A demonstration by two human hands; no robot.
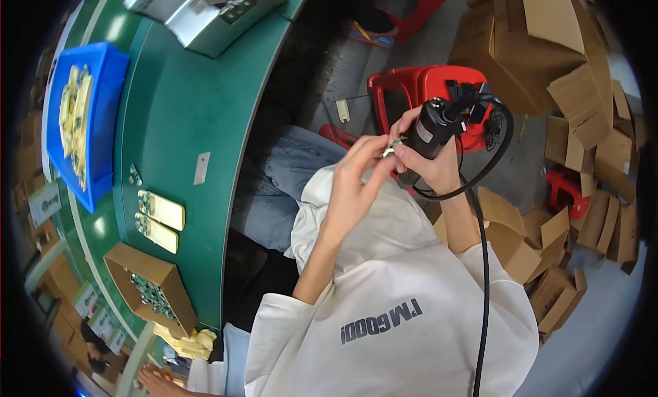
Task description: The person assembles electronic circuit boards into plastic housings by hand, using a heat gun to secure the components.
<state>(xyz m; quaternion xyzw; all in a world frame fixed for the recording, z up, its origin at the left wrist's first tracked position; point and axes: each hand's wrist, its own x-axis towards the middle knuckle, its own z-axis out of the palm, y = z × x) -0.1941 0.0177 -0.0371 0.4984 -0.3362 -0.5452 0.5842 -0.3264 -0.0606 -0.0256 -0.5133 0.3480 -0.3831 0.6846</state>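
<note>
In front of my white shirt, both hands are raised and meet fingertip to fingertip. My left hand [358, 177] pinches a small green-and-white piece [393, 149], which looks like a little circuit board; the fingers cover much of it. My right hand [439, 169] is closed around a black cylindrical corded tool [428, 131], its thumb and fingertips also reaching the small piece. The tool's working end is mostly hidden behind the hand. From its top a thick black cable [506, 150] loops past my right forearm and runs down over the shirt.
Left is a green table [185, 109] with a blue bin [103, 133] of cream-coloured casings, two open casings [161, 222], a cardboard tray [179, 294] of circuit boards, and a metal box [212, 27]. Another person's hand [161, 383] shows lower left. Red stools [439, 75] and cardboard boxes [521, 33] stand right.
</note>
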